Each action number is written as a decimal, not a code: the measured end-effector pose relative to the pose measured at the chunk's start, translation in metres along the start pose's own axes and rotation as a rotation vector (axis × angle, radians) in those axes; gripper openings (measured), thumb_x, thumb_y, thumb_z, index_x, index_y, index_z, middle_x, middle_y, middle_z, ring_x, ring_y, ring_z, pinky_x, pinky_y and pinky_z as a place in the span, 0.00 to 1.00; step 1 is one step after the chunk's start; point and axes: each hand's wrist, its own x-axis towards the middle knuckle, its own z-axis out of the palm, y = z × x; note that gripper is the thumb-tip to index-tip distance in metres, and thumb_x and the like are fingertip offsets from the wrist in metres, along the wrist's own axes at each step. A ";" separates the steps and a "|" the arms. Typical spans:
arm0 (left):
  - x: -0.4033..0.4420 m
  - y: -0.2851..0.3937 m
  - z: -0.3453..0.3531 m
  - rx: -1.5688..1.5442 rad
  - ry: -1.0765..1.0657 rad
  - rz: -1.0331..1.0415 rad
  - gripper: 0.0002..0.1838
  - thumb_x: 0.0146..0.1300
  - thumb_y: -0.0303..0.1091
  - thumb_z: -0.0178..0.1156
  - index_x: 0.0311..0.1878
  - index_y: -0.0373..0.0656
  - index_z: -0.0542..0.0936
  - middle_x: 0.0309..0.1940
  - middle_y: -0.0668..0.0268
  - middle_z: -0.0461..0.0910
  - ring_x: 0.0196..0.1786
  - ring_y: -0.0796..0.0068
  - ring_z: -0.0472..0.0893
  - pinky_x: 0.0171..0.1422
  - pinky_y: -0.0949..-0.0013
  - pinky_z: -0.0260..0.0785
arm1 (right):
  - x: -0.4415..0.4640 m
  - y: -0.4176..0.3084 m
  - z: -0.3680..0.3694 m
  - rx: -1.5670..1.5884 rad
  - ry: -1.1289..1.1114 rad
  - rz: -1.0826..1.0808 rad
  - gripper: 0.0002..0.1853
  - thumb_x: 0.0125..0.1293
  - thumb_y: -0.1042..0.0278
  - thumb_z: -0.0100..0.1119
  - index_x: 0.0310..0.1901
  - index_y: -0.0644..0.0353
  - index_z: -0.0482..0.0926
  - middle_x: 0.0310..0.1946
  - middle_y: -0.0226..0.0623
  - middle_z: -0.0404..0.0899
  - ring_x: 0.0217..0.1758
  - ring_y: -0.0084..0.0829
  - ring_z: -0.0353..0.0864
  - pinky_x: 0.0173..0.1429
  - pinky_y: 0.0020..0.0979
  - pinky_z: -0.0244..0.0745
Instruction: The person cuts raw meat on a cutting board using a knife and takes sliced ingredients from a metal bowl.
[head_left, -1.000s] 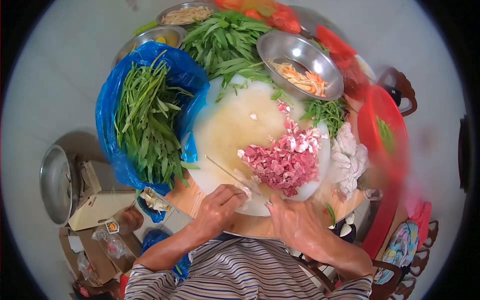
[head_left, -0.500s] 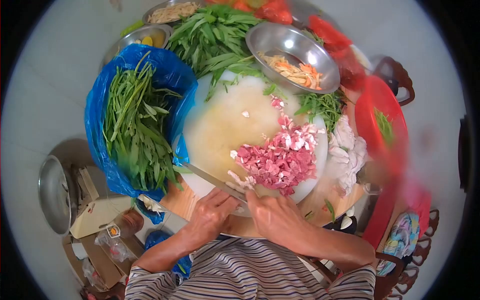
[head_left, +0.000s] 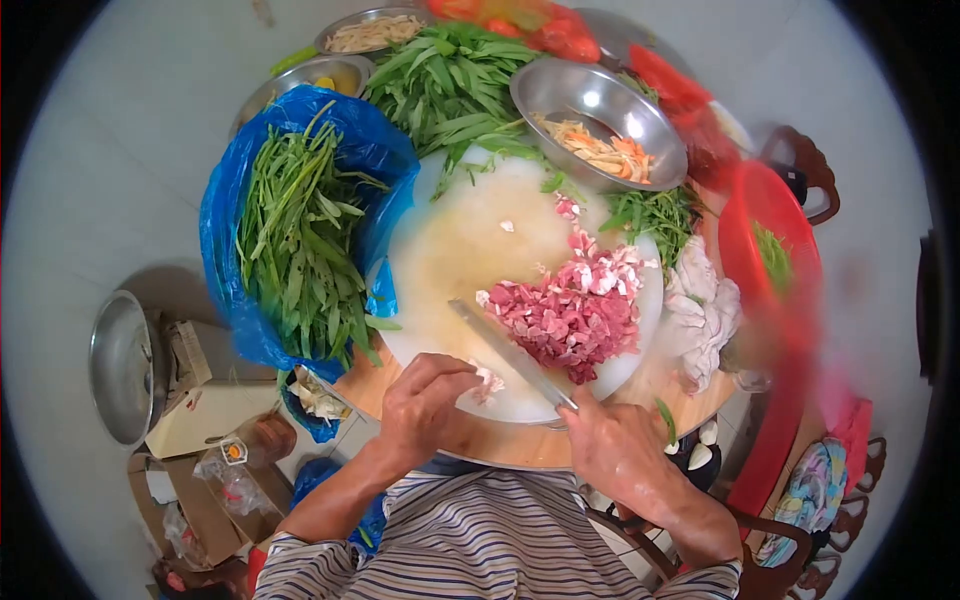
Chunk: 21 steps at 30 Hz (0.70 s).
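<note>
My right hand is closed around the handle of a kitchen knife. The blade slants up and left across the white cutting board, beside a heap of chopped red meat. On the board's near edge my left hand is bent, fingers drawn together. Its fingertips are beside a few pale meat pieces; whether they pinch anything is hidden. A small white bit lies alone higher on the board.
A blue plastic bag of leafy greens stands left of the board. Behind are more greens and a steel bowl with shredded strips. A pale cloth-like heap and a red basin sit at right.
My right hand has moved the knife to the right, away from the pale pieces. The left hand has parted from the blade, and its fingers have lifted slightly.
</note>
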 end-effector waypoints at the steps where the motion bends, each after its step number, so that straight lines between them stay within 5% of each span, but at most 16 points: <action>1: 0.000 0.001 -0.003 0.007 -0.052 0.041 0.20 0.52 0.15 0.67 0.49 0.40 0.91 0.49 0.59 0.90 0.52 0.57 0.89 0.55 0.60 0.85 | 0.001 -0.001 0.003 0.005 0.000 0.000 0.14 0.81 0.68 0.56 0.54 0.74 0.77 0.25 0.58 0.86 0.29 0.63 0.88 0.35 0.59 0.82; 9: 0.002 0.007 0.001 0.133 -0.251 0.143 0.23 0.50 0.21 0.68 0.53 0.34 0.88 0.52 0.55 0.88 0.56 0.52 0.87 0.59 0.56 0.85 | 0.005 0.000 0.013 -0.094 -0.082 -0.141 0.14 0.67 0.77 0.60 0.53 0.74 0.77 0.23 0.58 0.84 0.26 0.56 0.89 0.34 0.54 0.84; 18: -0.002 -0.001 0.002 0.125 -0.304 0.125 0.26 0.50 0.23 0.69 0.57 0.34 0.86 0.55 0.53 0.87 0.58 0.49 0.86 0.61 0.54 0.84 | 0.004 -0.008 -0.002 -0.179 -0.258 -0.119 0.18 0.64 0.79 0.61 0.54 0.76 0.77 0.23 0.55 0.86 0.26 0.52 0.92 0.32 0.47 0.87; 21: -0.005 -0.001 0.000 0.134 -0.326 0.104 0.25 0.51 0.23 0.69 0.56 0.35 0.86 0.55 0.53 0.87 0.58 0.48 0.86 0.61 0.54 0.84 | 0.027 -0.019 0.017 -0.212 -0.123 -0.194 0.19 0.63 0.79 0.61 0.55 0.78 0.78 0.23 0.56 0.86 0.26 0.51 0.92 0.31 0.46 0.87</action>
